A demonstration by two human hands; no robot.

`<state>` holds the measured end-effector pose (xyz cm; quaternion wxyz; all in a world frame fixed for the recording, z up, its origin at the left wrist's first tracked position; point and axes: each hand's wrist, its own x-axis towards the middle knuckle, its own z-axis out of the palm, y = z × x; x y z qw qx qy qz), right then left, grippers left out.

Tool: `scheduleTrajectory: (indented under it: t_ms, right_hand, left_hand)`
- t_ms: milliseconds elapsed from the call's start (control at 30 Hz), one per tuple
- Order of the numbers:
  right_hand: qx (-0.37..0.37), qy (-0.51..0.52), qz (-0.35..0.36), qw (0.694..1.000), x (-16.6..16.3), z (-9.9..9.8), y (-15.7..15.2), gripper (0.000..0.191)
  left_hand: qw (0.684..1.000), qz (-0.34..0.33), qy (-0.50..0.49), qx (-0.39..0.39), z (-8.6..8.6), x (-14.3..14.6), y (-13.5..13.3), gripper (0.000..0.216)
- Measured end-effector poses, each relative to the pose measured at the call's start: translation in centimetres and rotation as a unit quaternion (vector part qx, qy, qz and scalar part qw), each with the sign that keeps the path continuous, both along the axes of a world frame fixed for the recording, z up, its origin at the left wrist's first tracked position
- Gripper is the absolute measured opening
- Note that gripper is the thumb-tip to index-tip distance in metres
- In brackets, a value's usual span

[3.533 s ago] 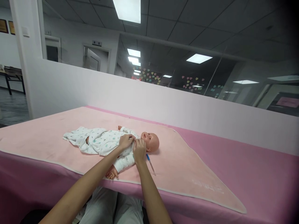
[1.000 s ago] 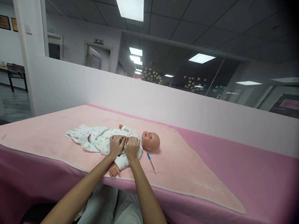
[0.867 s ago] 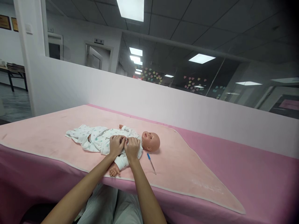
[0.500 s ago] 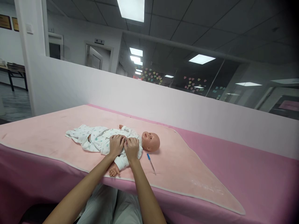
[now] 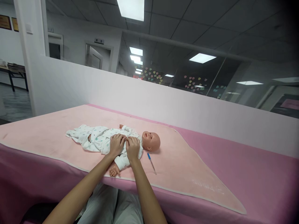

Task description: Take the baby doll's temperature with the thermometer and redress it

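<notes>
A baby doll [image 5: 151, 141] lies on its back on a pale pink mat, head to the right, in white patterned baby clothes [image 5: 97, 138]. Over its chest, my left hand [image 5: 117, 144] is closed with its fingers bent on the front of the clothes. Right beside it, my right hand [image 5: 133, 147] is closed on the same cloth nearer the collar. The two hands' fingertips almost meet, and what lies under them is hidden. Close to the doll's head rests a thermometer [image 5: 151, 163] with a blue end.
The pale pink mat [image 5: 187, 174] covers much of a table with a darker pink cover [image 5: 224, 149]. Behind it stands a low white wall [image 5: 144, 96] with glass above. At the far left is a small table [image 5: 14, 71] with a stack on it.
My right hand has shifted very slightly to the right over the doll's chest. My left hand, the doll and the thermometer stay practically as they were.
</notes>
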<state>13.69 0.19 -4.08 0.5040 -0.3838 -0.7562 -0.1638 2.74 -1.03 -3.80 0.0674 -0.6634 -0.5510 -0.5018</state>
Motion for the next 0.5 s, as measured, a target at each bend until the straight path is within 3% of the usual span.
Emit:
scheduleTrajectory:
  t_ms: [200, 500]
  right_hand:
    - [-0.022, 0.041, -0.022, 0.999, 0.07, -0.01, 0.02, 0.011]
    - [-0.036, -0.002, -0.057, 0.998, 0.08, 0.43, -0.55, 0.013]
  left_hand:
    - [0.999, -0.018, 0.028, 0.012, -0.12, 0.03, -0.22, 0.022]
    - [0.999, -0.033, 0.030, 0.030, -0.23, -0.02, -0.48, 0.023]
